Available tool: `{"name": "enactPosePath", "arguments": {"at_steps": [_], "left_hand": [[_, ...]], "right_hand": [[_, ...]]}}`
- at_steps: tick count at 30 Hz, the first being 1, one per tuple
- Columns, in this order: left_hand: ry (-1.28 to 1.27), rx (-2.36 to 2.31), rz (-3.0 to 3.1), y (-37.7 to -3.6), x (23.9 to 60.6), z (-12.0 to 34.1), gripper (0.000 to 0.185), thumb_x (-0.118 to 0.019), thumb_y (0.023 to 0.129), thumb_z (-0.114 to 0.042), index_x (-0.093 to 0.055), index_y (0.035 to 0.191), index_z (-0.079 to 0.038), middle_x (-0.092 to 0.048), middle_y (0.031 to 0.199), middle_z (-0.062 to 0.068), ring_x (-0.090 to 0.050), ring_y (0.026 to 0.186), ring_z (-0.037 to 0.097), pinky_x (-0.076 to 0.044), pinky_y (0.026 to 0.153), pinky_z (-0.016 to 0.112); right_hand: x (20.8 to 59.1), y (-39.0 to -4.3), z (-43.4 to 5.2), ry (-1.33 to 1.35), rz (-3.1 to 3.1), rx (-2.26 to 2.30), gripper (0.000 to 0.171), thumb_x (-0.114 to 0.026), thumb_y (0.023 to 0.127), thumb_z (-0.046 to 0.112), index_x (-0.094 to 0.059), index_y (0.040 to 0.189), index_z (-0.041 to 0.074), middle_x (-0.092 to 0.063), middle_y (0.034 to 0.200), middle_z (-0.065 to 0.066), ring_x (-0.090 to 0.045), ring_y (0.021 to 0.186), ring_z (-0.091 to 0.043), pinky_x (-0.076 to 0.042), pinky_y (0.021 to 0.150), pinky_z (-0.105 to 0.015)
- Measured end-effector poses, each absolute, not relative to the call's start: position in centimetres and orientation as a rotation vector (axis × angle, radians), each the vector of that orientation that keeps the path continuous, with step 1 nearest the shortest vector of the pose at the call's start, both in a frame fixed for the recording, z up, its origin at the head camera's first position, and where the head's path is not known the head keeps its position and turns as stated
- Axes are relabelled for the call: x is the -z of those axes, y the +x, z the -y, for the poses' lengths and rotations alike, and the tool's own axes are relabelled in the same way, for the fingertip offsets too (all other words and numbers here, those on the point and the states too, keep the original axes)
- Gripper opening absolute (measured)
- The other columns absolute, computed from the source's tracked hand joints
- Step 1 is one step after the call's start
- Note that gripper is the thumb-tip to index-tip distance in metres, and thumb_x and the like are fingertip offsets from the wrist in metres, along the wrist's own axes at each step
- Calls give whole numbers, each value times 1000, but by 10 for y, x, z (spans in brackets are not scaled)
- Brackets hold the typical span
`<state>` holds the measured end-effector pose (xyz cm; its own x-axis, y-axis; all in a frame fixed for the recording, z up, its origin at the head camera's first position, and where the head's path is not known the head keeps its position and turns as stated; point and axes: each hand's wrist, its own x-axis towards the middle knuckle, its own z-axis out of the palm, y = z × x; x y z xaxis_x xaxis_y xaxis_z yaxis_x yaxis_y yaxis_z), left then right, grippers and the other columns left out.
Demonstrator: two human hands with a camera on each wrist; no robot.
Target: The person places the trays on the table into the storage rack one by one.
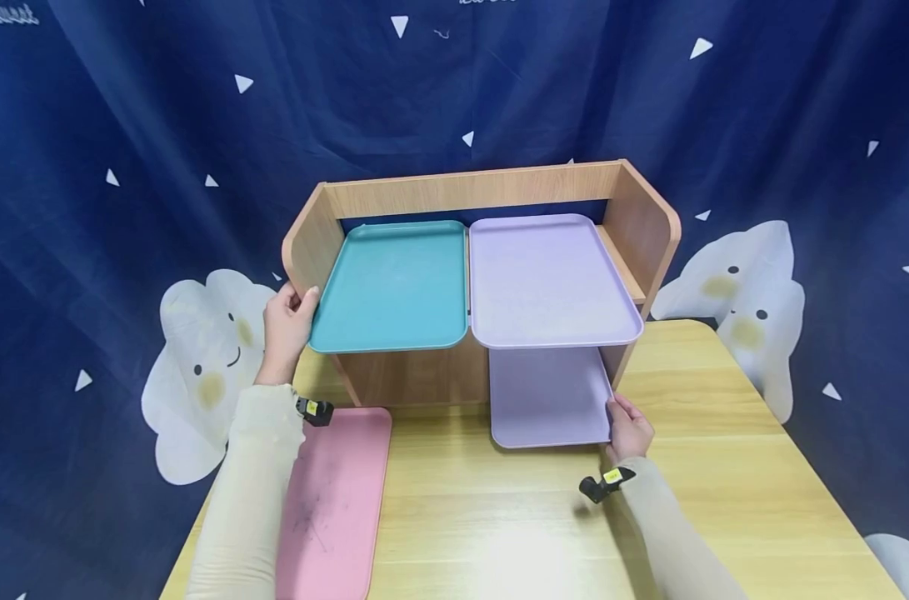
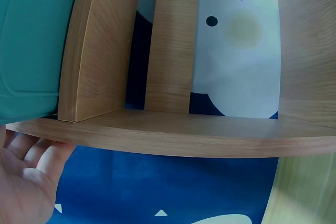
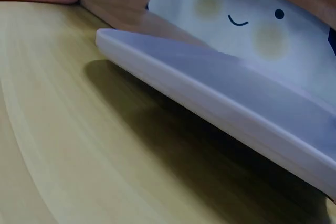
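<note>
Behind everything, a dark blue curtain [image 1: 124, 125] printed with white triangles and smiling clouds filled the background. A pale wooden table [image 1: 724, 500] ran toward the viewer, and at its far edge stood a wooden shelf unit [image 1: 641, 225] with curved side panels and an open lower bay.

On the shelf's top lay a teal tray [image 1: 390, 287] on the left and an upper lilac tray [image 1: 547, 279] on the right, side by side and nearly touching, both jutting past the front edge. A pink tray [image 1: 334, 508] lay flat on the table at the near left, apart from the shelf.

The lower lilac tray [image 1: 547, 400] sat part inside the right-hand bay, part out on the table. In the right wrist view its near edge [image 3: 210, 98] appeared tilted up off the tabletop, with shadow beneath.

The step in hand looked like this tray passing through the bay's mouth; whether going in or coming out could not be judged. Either way, the next move would call for keeping it level and square to the opening so its corners cleared the side panel.

The left hand [image 1: 287, 321], forearm stretched forward, rested on the shelf's left panel, thumb beside the teal tray's corner, seemingly steadying the unit. The right hand [image 1: 629, 429], reaching low, held the lower tray's near right corner, fingers closed on its rim.
</note>
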<state>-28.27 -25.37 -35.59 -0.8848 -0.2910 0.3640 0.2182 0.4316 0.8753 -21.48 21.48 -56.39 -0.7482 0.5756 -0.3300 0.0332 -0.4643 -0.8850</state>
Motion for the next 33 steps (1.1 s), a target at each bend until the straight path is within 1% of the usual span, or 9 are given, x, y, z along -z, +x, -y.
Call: {"name": "enactPosePath", "arguments": {"at_steps": [3,6,9,13,18,20,22,27,33], "left_hand": [[65,1455,2215,-283,358,253,33,-56,94,-22,-62,116,2,-65,109,22,-57,75,9,-44,63,14],[63,1452,2214,-283,358,253,35,-56,94,-26,-63,117,0,-66,109,20,-57,76,6,-44,65,14],[57,1440,2217,-282,358,253,36,-56,94,-28,-63,116,-1,-66,109,19,-57,76,6,-45,65,14],[49,1422,2206,-282,358,254,36,-56,94,-28,-63,115,0,-66,107,19,-57,75,6,-44,65,14],[45,1428,2214,-282,358,253,37,-56,94,-28,-62,116,1,-66,109,19,-58,76,5,-45,66,14],[44,1430,2216,-282,358,254,37,-56,94,-28,-62,116,1,-66,108,20,-58,76,5,-45,66,14],[45,1434,2217,-282,358,253,37,-56,94,-28,-62,116,0,-66,109,20,-58,76,6,-45,65,14],[55,1439,2221,-281,357,253,36,-56,94,-28,-62,118,-2,-66,110,19,-58,76,6,-45,64,13],[60,1422,2213,-281,357,253,35,-56,93,-28,-64,113,0,-66,106,20,-57,73,6,-44,63,14]], "right_hand": [[567,-217,-218,-859,1486,-2213,25,-63,87,6,-64,112,1,-66,77,13,-61,75,-4,-51,65,-18],[567,-219,-222,-844,1601,-2145,36,-63,87,7,-59,121,-4,-64,74,18,-59,74,0,-48,66,-15],[566,-221,-225,-833,1742,-2071,40,-62,86,9,-57,123,-4,-61,69,23,-57,70,4,-46,64,-13],[566,-222,-228,-787,1830,-2033,40,-62,86,8,-57,124,-5,-62,73,22,-58,72,7,-45,66,-10],[567,-224,-229,-754,1794,-2048,40,-61,86,3,-55,123,-10,-68,96,2,-60,74,6,-46,68,-9],[569,-225,-229,-752,1788,-2044,40,-60,86,2,-55,123,-11,-68,100,-3,-60,73,6,-46,68,-9],[571,-226,-229,-750,1771,-2055,40,-60,86,1,-54,123,-11,-68,97,-2,-60,73,5,-46,67,-9],[579,-229,-230,-749,1800,-1995,37,-58,85,1,-57,119,-12,-64,79,11,-56,69,6,-44,64,-9],[585,-230,-231,-756,1829,-1884,33,-55,85,2,-60,115,-10,-66,86,6,-54,69,10,-43,66,-7]]}}
